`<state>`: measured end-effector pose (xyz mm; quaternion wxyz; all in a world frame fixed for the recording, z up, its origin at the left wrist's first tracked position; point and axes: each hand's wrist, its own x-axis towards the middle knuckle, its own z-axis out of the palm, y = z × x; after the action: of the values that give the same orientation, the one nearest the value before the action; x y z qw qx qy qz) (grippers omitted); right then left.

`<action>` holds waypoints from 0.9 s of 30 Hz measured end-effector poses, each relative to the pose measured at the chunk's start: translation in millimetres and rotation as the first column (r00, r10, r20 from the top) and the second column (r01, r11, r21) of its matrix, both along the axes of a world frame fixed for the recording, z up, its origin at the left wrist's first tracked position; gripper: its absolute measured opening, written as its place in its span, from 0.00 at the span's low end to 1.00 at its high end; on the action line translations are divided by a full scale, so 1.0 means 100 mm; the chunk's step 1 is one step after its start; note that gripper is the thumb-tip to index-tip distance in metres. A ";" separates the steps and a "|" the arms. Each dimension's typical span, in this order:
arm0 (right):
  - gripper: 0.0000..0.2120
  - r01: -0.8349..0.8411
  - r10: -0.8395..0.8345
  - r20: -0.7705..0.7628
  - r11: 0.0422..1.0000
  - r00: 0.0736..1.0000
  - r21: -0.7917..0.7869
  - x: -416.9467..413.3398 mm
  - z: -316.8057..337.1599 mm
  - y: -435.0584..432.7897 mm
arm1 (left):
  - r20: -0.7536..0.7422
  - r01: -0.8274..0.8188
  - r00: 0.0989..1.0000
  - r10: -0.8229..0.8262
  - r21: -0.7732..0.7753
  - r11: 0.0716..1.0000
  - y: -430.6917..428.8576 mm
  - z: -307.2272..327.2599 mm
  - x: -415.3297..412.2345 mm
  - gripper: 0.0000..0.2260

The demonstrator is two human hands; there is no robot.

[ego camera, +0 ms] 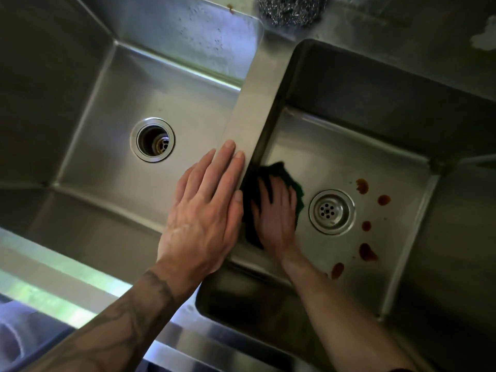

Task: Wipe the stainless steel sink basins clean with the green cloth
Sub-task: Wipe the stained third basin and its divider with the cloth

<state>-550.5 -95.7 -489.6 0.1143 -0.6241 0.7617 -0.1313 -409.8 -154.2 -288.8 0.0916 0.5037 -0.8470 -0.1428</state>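
Observation:
Two stainless steel basins fill the view: the left basin (112, 84) and the right basin (357, 146), with a flat steel divider (255, 98) between them. My right hand (276, 213) lies flat on the dark green cloth (284, 174), pressing it against the right basin's floor just left of the drain (332, 212). My left hand (206, 208) rests with straight fingers on the near end of the divider. Several brown stains (367, 252) dot the right basin floor to the right of the drain. The cloth is mostly hidden under my right hand.
The left basin has an open drain (152, 139). A steel wool scourer (291, 9) sits on the back ledge, with a small brown spot (230, 7) to its left. The sink's front rim (67, 267) runs along the lower left.

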 end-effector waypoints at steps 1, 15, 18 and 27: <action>0.29 -0.107 0.107 0.001 0.994 0.994 0.015 0.03 0.00 0.21 | 0.003 -0.003 1.000 0.003 0.004 1.000 0.00 0.00 -0.01 0.24; 0.37 -0.326 0.327 0.004 0.943 0.945 0.066 -0.28 0.03 0.44 | 0.008 -0.010 1.000 0.009 0.032 0.999 0.01 0.03 -0.03 0.24; 0.33 -0.256 0.257 -0.019 0.966 0.966 0.027 -0.65 -0.02 0.15 | 0.005 -0.008 1.000 0.008 0.029 1.000 0.00 0.02 -0.02 0.24; 0.33 -0.271 0.272 0.004 0.961 0.962 0.049 -0.48 0.04 0.44 | -0.008 -0.008 1.000 0.009 0.026 1.000 0.00 0.03 -0.03 0.24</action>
<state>-598.7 -51.3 -486.1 0.1453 -0.7198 0.6721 -0.0949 -412.3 -154.5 -286.1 0.0892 0.5079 -0.8426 -0.1553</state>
